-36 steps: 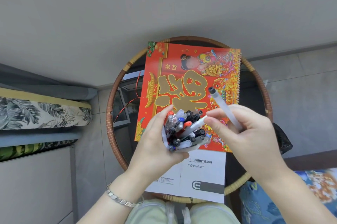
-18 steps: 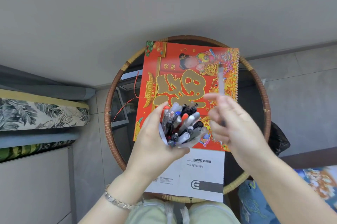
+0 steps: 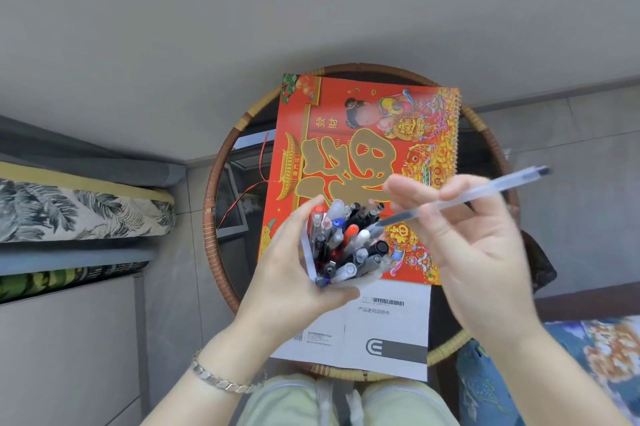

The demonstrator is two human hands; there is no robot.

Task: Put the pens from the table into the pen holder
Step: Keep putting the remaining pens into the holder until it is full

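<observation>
My left hand grips a clear pen holder packed with several pens, held above the round table. My right hand holds one translucent pen by its middle. That pen lies slanted, its tip pointing down-left at the bundle's right edge, its dark end up to the right. Most of the holder is hidden by my fingers and the pens.
A round glass table with a rattan rim carries a red spiral calendar and a white leaflet. A leaf-print cushion lies at the left, a blue patterned cushion at the right, a grey wall behind.
My right hand has turned the single pen from pointing up to slanting, tip toward the holder. My left hand has kept the holder nearly in place.
</observation>
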